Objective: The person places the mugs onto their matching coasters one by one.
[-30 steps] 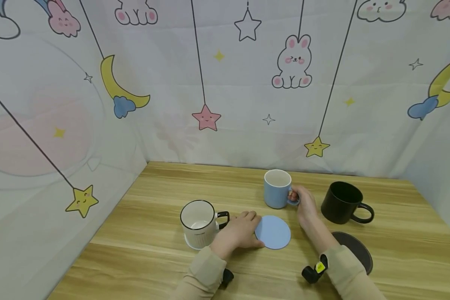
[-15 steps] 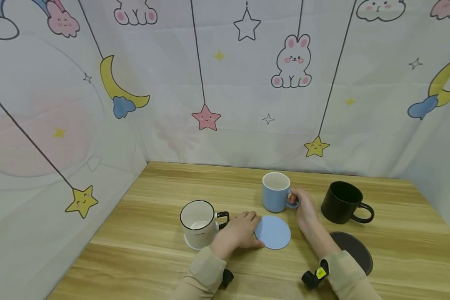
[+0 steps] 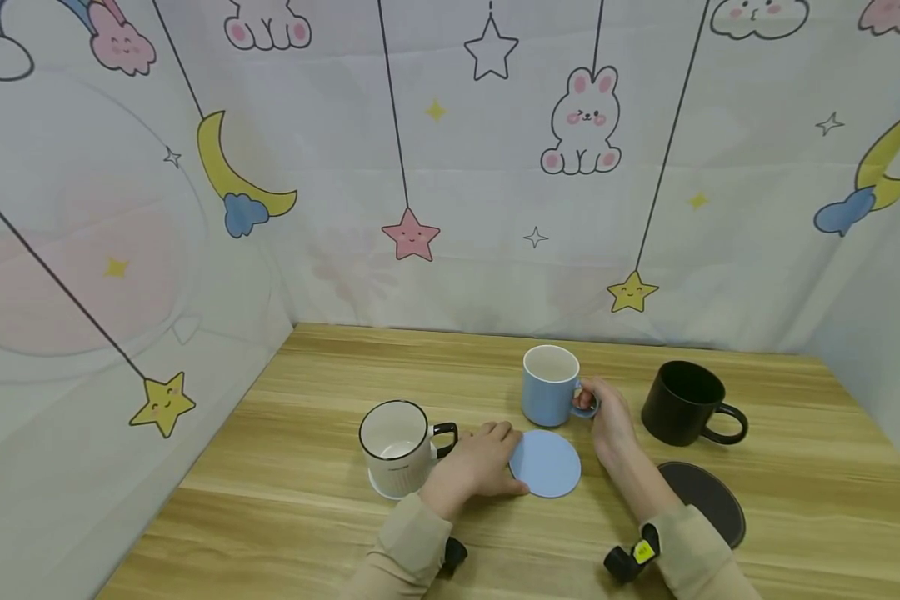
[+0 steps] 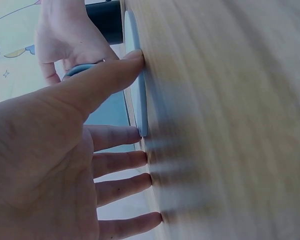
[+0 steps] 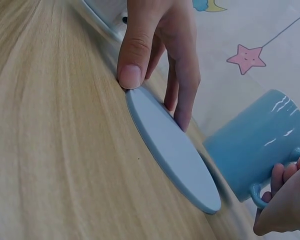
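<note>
My right hand (image 3: 608,417) grips the handle of a light blue mug (image 3: 547,387), which stands upright just behind a round light blue coaster (image 3: 546,463). At the coaster's left edge lies my left hand (image 3: 486,461), its fingers spread and fairly straight. The left wrist view has the thumb (image 4: 132,62) and index fingertip against the coaster's rim (image 4: 142,107), the other fingertips on the wood. In the right wrist view the blue mug (image 5: 260,142) appears beside the coaster (image 5: 172,147), with a narrow gap between its base and the far rim.
Left of my left hand, a white mug with a black rim (image 3: 396,437) stands on a white coaster (image 3: 384,487). A black mug (image 3: 682,404) is at right, and a dark round coaster (image 3: 708,500) lies partly under my right sleeve. A printed curtain (image 3: 480,292) borders the wooden table (image 3: 285,533).
My right hand has brought the blue mug slightly left and nearer, towards the blue coaster. The left hand has stayed in place at the coaster's edge.
</note>
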A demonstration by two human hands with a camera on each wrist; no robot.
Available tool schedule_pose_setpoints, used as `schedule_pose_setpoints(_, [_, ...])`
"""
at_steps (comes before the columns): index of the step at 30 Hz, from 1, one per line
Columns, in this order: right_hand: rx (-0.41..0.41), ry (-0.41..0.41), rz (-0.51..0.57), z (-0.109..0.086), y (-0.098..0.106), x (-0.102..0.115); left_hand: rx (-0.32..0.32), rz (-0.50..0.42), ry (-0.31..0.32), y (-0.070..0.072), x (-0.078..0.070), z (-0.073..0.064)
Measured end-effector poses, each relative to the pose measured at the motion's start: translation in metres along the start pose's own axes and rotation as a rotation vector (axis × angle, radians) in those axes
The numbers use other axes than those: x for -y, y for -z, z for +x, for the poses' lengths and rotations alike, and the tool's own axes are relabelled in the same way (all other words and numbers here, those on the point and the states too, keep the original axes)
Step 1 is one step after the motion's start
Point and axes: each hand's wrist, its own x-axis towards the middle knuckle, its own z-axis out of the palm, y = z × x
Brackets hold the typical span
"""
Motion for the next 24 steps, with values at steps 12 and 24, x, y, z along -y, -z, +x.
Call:
schedule_pose_setpoints(12, [0.026,0.004,0.016,-0.006,0.002,0.006,0.008,-0.003,0.005,0.0,0.0,0.001])
schedule_pose_setpoints(24, [0.038,0.022,0.002,-0.011,0.004,0.011,0.005,0.007,0.003,-0.001,0.0,0.001])
